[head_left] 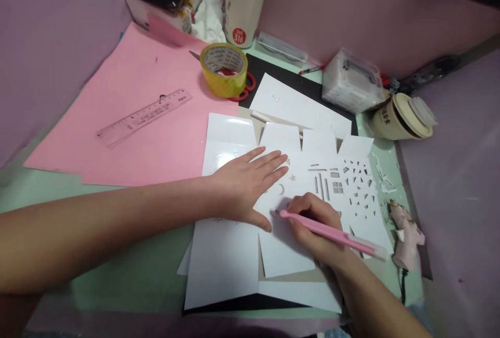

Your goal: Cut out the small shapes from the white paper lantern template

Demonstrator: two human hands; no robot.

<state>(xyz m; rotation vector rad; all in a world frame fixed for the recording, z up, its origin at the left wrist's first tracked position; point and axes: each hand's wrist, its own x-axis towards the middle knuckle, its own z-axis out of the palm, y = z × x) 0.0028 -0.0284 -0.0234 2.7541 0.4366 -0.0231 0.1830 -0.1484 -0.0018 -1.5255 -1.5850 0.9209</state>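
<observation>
On the table point(133, 275), the white card point(289, 247) lies near the front edge. Your left hand point(242, 184) lies flat on it, fingers apart; your right hand point(324, 247) is clamped on the pink tool point(332, 232), its tip at the card.

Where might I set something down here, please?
Green tabletop below the left forearm, left of the white card, looks bare; so does pink paper above the ruler. The right edge is crowded: glue gun, scraps, cup.

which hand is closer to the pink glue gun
The right. The right hand, gripping a pink pen-like tool, is just left of the glue gun in the view; the left hand lies spread on the white card, farther left.
</observation>
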